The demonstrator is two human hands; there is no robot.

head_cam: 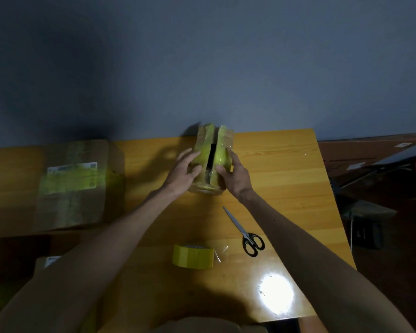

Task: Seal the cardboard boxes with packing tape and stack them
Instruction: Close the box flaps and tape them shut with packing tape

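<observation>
**Flaps being pushed shut**

Large box (75,183) sits far left. Left hand (185,173), fingers spread, presses the small box (208,150) at the table's (286,188) far edge. Right hand (234,175), fingers straight, presses the other flap. The seam gapes, so the next move likely needs the tape roll (193,257) and scissors (246,233).

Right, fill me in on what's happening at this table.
A person is working on a small box wrapped in yellow tape, at the far side of the wooden table. The left hand and right hand press against its two sides, and a dark gap shows between its top flaps, so it is not sealed yet. The tape roll and scissors lie untouched nearer the person. A larger box sits to the left.
</observation>
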